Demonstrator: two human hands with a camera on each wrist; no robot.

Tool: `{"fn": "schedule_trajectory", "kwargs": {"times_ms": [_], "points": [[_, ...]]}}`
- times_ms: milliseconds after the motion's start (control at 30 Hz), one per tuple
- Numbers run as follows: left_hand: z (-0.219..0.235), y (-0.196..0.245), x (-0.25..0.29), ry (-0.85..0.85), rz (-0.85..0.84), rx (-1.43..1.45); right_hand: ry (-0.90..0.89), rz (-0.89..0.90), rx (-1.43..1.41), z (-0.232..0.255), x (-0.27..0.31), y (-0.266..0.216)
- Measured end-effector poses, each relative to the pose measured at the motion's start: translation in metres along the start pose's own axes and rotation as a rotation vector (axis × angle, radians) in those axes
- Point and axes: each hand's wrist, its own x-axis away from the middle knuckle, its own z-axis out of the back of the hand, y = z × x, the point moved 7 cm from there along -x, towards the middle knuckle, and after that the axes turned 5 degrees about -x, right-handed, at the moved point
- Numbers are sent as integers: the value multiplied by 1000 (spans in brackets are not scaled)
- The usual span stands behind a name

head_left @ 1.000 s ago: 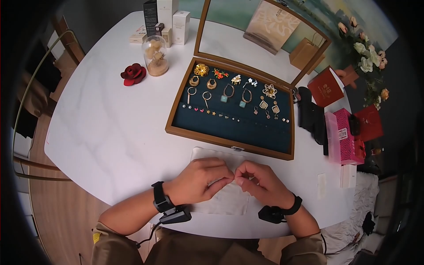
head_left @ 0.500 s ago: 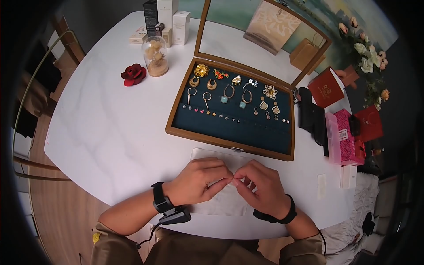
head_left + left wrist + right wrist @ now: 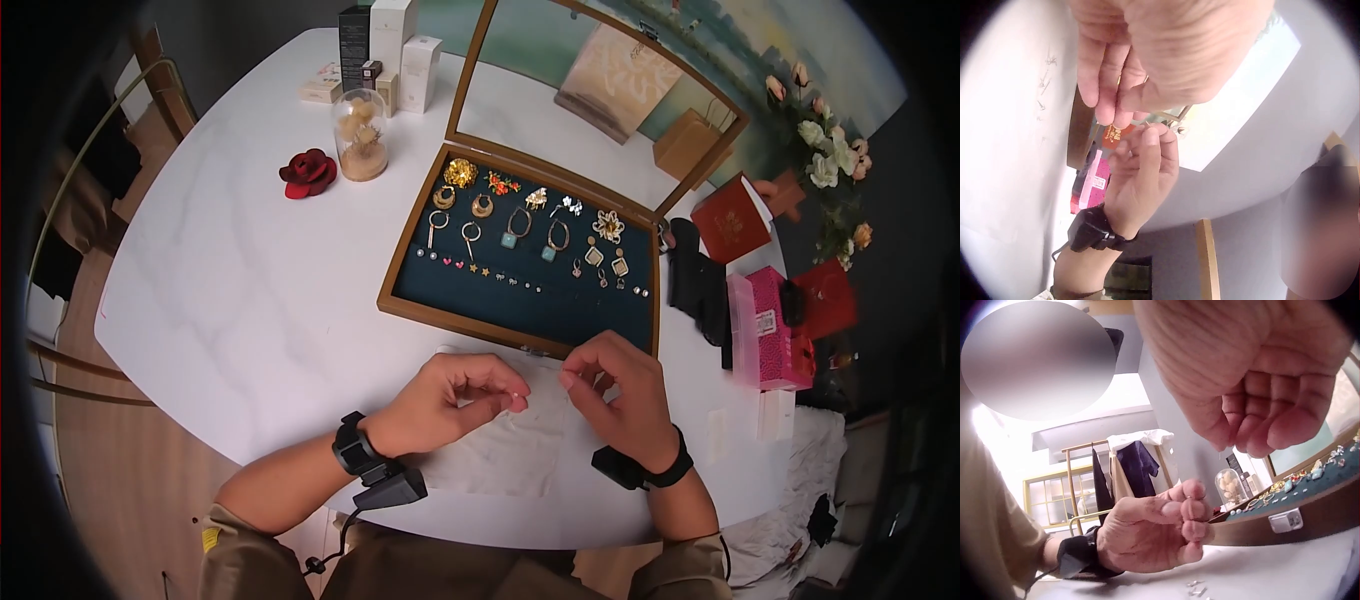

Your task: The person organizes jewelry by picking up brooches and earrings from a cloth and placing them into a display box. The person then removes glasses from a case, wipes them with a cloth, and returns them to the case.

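My left hand pinches a tiny bright piece between thumb and forefinger, above a pale cloth. To its right, my right hand is held near the front edge of the jewellery box, thumb and forefinger together. A thin metal pin sticks out from that pinch in the right wrist view; the rest of it is hidden by the fingers. The glass-lidded box lies open, with rows of earrings and brooches on its dark lining. Several small metal pieces lie in front of the box.
A red fabric flower, a glass dome and white cartons stand at the far left of the table. On the right are black cases, a pink patterned box and a red booklet.
My fingertips, which met over the cloth, have come apart. The right hand has moved up and to the right toward the box; the left has stayed near its place. The head view has shifted slightly.
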Motion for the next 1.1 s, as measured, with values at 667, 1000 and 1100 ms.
{"fn": "schedule_trajectory", "kwargs": {"times_ms": [667,1000,1100], "points": [[8,-1,-2,122,-59,-247,-148,64,390,-2,-74,59],[15,-21,-2,187,140,37,-136,37,416,0,-77,59],[18,-18,-2,179,147,67,-146,56,453,-3,-77,62]]}}
